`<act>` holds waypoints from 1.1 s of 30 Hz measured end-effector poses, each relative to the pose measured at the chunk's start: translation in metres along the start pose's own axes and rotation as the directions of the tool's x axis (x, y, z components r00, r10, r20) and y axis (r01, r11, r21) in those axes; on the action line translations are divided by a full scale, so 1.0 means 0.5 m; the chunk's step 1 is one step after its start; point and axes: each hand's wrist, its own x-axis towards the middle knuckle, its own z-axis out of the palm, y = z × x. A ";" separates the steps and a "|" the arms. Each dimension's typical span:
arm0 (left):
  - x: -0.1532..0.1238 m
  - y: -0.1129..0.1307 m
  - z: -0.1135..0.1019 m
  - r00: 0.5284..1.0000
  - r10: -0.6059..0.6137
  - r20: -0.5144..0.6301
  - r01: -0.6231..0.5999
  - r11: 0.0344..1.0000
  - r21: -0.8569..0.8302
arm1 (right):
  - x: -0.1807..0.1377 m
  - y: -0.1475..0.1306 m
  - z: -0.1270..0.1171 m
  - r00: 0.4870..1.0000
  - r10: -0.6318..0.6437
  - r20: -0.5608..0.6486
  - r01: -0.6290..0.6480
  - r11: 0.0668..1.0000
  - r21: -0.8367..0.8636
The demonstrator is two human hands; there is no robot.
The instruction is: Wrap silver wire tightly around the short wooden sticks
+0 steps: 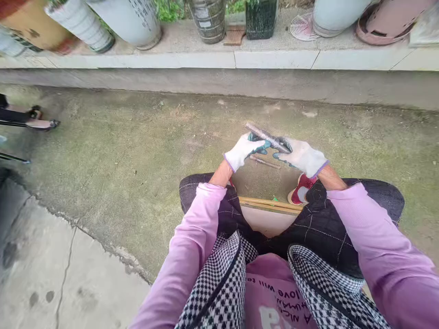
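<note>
A short brown stick [258, 130] with silvery wire wound tightly round its middle is held up at a slant in front of my knees. My left hand [242, 150], in a white glove with dark green fingers, is closed on it from below and the left. At the lower right end of the stick, my right hand [302, 156], gloved alike, has its fingers and thumb closed round it. Just beneath, on the ground, lies a thinner stick [265, 161], seemingly wound with wire around its middle too.
I sit with knees apart over mossy concrete ground [137, 137]; a wooden-edged seat [270, 204] shows between my legs. Ahead runs a tiled ledge [206, 60] carrying several plant pots [207, 20]. At far left another person's foot [43, 124] shows. Paler cracked paving [92, 274] lies lower left.
</note>
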 end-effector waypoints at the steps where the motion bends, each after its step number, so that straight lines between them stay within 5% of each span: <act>1: 0.002 0.001 -0.001 1.000 -0.001 -0.024 0.002 0.999 0.032 | 0.001 -0.001 0.001 0.999 -0.008 -0.050 0.007 1.000 -0.018; 7: -0.005 0.013 -0.008 0.998 0.041 -0.042 -0.038 0.996 0.077 | -0.008 -0.009 0.006 0.982 -0.062 -0.176 0.084 0.989 0.123; 13: -0.015 0.020 -0.001 0.999 0.038 0.005 -0.038 0.999 0.031 | -0.018 -0.011 0.003 0.982 0.016 0.190 -0.129 0.787 0.603; 19: -0.007 0.016 0.020 0.996 0.008 -0.085 0.003 0.991 0.130 | -0.007 -0.026 0.013 0.991 0.115 -0.068 -0.063 0.854 0.516; 27: -0.018 0.023 0.003 0.992 0.051 0.116 -0.067 0.988 0.142 | -0.006 -0.022 -0.031 0.981 0.195 0.000 -0.105 0.530 0.841; 33: -0.034 0.022 0.005 0.939 -0.041 0.341 -0.044 0.970 0.237 | 0.022 0.002 -0.039 0.953 0.300 -0.045 -0.119 0.507 0.854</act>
